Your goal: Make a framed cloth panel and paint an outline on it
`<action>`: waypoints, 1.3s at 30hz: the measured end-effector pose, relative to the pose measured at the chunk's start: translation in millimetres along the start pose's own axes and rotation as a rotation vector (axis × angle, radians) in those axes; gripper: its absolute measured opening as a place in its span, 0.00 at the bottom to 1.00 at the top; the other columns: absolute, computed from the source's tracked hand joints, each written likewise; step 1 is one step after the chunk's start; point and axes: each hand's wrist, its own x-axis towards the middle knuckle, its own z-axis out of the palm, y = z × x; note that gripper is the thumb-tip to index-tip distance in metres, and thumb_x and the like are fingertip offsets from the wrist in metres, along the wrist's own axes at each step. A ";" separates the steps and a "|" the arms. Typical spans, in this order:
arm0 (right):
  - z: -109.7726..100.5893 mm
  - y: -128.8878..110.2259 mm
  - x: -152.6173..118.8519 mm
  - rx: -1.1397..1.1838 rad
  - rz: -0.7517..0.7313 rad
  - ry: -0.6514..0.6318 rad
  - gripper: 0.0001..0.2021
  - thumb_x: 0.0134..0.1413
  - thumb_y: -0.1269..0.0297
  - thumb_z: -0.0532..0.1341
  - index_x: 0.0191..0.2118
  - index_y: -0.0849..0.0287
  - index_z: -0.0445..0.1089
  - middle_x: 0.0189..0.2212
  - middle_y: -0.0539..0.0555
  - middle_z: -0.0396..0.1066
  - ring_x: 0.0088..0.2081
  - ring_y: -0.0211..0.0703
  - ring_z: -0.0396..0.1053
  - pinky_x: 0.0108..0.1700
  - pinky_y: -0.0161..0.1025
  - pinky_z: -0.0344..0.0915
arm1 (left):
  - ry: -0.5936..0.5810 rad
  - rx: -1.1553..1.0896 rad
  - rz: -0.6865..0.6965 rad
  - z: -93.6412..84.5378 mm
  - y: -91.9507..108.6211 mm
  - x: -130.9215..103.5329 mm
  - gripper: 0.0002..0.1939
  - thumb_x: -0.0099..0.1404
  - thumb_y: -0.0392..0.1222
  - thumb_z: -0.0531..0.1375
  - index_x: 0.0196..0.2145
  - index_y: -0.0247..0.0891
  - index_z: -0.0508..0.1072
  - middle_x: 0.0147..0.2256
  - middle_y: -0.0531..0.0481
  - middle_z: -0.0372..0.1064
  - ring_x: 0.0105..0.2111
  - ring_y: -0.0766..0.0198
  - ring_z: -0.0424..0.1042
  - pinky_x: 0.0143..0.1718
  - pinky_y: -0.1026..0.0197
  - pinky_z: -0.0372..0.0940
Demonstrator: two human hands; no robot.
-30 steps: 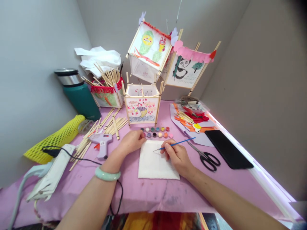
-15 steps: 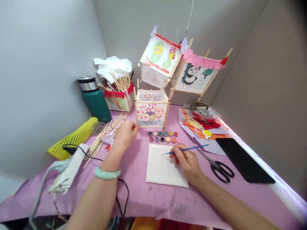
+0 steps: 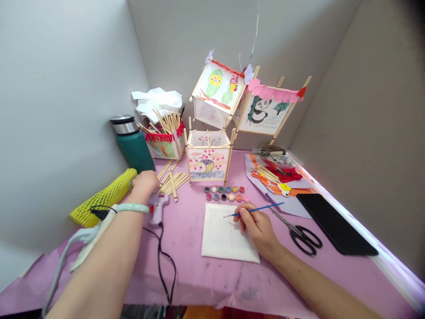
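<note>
Leaves purple tablecloth (image 3: pixel 195 279) bare between white sheet (image 3: pixel 221 237) and front edge (image 3: pixel 186 303). Holds left hand (image 3: pixel 145 182) stretched far left of sheet; cannot tell its grip. Pinches blue paintbrush (image 3: pixel 270 205) slantwise over sheet, with curled right hand (image 3: pixel 255 223).

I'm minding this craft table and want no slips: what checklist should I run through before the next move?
1. Blue brush gripped: ok, in the right hand.
2. Brush tip off the white sheet: cannot tell; it is over the sheet, but contact is unclear.
3. Left hand steadying the sheet: not ok; it is away near the green bottle and yellow mesh sleeve.
4. Glue gun apart from the sheet: ok, left of it.
5. Glue gun switched off: cannot tell.
6. Scissors off the sheet: ok, to its right.
</note>
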 end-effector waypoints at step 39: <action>-21.9 -7.7 -7.2 -0.614 -0.525 -0.005 0.06 0.58 0.69 0.59 0.39 0.56 0.71 0.31 0.52 0.70 0.32 0.40 0.64 0.36 0.39 0.59 | 0.233 -0.300 0.678 49.8 94.7 -208.4 0.13 0.66 0.35 0.52 0.46 0.41 0.70 0.43 0.47 0.66 0.34 0.65 0.69 0.34 0.62 0.64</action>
